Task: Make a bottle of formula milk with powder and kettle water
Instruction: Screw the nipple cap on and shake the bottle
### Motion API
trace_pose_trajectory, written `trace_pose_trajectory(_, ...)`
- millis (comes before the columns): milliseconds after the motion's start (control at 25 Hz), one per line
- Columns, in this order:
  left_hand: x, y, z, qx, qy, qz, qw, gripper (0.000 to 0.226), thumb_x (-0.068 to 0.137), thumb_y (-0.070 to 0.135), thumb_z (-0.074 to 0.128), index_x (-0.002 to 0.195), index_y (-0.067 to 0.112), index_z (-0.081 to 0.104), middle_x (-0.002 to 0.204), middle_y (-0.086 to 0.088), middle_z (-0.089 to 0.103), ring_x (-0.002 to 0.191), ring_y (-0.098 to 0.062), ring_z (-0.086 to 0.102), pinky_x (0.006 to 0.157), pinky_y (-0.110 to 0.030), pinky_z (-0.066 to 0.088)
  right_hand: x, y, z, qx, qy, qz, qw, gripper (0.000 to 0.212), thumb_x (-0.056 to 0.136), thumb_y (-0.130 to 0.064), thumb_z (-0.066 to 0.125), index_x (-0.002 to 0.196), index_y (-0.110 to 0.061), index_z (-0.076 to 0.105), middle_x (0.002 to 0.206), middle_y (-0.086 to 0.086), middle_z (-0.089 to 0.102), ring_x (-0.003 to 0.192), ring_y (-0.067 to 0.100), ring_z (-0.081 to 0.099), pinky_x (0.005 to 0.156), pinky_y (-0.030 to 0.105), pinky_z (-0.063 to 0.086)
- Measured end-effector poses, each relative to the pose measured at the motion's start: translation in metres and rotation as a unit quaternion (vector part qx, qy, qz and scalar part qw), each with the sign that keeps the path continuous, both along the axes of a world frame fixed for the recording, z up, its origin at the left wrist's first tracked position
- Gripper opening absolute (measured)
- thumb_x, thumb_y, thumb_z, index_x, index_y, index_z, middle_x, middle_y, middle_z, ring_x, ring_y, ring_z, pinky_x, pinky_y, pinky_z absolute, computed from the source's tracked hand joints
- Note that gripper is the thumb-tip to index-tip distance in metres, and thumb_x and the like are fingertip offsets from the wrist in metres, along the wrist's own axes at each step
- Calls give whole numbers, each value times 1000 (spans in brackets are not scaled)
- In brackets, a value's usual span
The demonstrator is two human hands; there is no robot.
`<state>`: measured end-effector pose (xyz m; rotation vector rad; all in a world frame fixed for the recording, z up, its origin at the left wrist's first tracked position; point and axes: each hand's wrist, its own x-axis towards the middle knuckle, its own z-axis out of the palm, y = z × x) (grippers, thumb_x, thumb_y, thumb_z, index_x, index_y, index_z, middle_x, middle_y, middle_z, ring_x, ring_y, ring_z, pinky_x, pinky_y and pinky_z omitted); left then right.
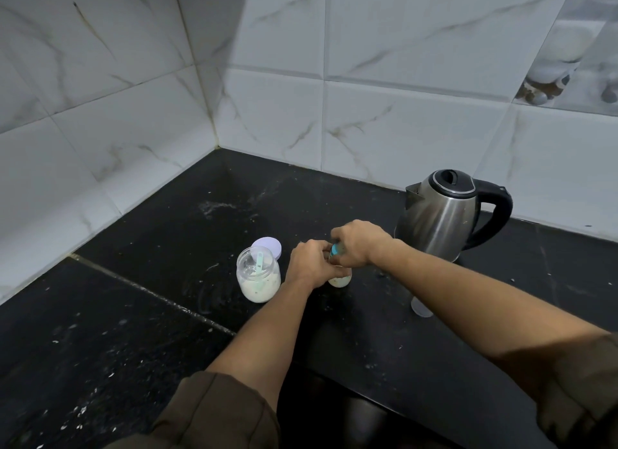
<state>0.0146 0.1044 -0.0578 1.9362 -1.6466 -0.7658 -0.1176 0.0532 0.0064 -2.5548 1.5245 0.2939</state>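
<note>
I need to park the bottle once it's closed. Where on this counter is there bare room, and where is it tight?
Bare counter lies behind the jar toward the wall corner, and left of the jar across the seam. It is crowded in the middle: jar, lid, bottle under both hands, left and right, then kettle and a clear cap.

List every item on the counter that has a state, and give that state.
Powder jar: open, partly full, scoop inside.
Jar lid: off, lying behind the jar.
Bottle: upright, milky contents, both hands on it.
Left hand: grip closed on bottle body.
Right hand: grip on bottle's blue top.
Kettle: upright, lid shut.
Clear cap: lying on counter.
</note>
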Motion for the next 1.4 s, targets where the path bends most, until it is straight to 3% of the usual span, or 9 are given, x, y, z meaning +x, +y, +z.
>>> trace_pose_trajectory(160, -1, 3, 1, -10, -23, 1, 1000, 32, 61, 50, 91, 76, 37, 66, 74, 12, 76, 82, -11, 72, 75, -31, 54, 10, 6, -4, -20, -7, -26, 999, 33, 86, -40, 63, 113, -21, 59, 81, -1, 54, 77, 24, 58, 60, 34, 47)
trace_pose_trajectory(360, -5, 4, -1, -25, -37, 6, 999, 33, 64, 48, 88, 62, 36, 57, 59, 13, 62, 75, -17, 68, 67, -31, 45, 18, 14, -9, -30, -51, -134, 989, 31, 87, -39, 61, 106, -15, 58, 77, 0, 50, 69, 20, 53, 52, 31, 39)
trace_pose_trajectory(520, -3, 4, -6, -19, -4, 12, 1000, 37, 63, 49, 92, 92, 32, 76, 80, 11, 78, 87, -12, 74, 83, -36, 58, 6, 8, 6, 84, -61, -175, 979, 58, 81, -53, 73, 121, -17, 53, 85, 5, 66, 62, 19, 68, 57, 32, 57)
trace_pose_trajectory(640, -1, 4, -6, -20, 28, 6, 999, 57, 61, 46, 96, 112, 26, 78, 95, 10, 81, 96, -8, 75, 93, -38, 59, -25, -4, 29, 218, -120, -215, 944, 70, 82, -38, 83, 137, -11, 48, 108, 17, 68, 83, 26, 73, 72, 41, 67)
trace_pose_trajectory(800, -5, 4, 2, -22, -21, 2, 1000, 47, 61, 47, 93, 101, 27, 78, 92, 10, 78, 98, -14, 73, 89, -39, 58, -59, 0, 29, 155, -125, -283, 938, 36, 94, -19, 65, 127, -6, 60, 111, 19, 69, 96, 32, 75, 84, 47, 66)
trace_pose_trajectory(920, -5, 5, 4, -21, -25, 0, 999, 47, 64, 46, 93, 104, 27, 78, 96, 8, 78, 101, -17, 71, 89, -38, 57, -72, 15, 14, 116, -24, -279, 953, 18, 88, -20, 73, 99, -9, 63, 87, 11, 66, 75, 27, 69, 79, 41, 63)
trace_pose_trajectory(1000, -4, 7, 2, -28, -17, -3, 999, 51, 66, 45, 93, 111, 28, 77, 103, 7, 79, 104, -16, 72, 92, -37, 57, -82, 24, 6, 98, 37, -287, 952, 24, 82, -22, 79, 86, -15, 56, 81, 5, 59, 73, 25, 64, 74, 39, 55)
trace_pose_trajectory(1200, -2, 8, -6, -44, 6, -6, 999, 61, 68, 46, 95, 122, 26, 74, 111, 7, 79, 107, -15, 73, 98, -41, 57, -104, 44, -16, 97, 92, -323, 937, 28, 80, -16, 74, 103, -12, 58, 85, 4, 53, 88, 30, 62, 70, 38, 52)
trace_pose_trajectory(1400, 0, 9, -7, -50, 30, -17, 998, 81, 62, 50, 98, 132, 24, 68, 122, 6, 77, 112, -14, 72, 101, -42, 57, -113, 52, -38, 57, 75, -320, 943, 14, 79, -6, 63, 91, -9, 58, 100, 5, 62, 87, 30, 64, 68, 35, 52)
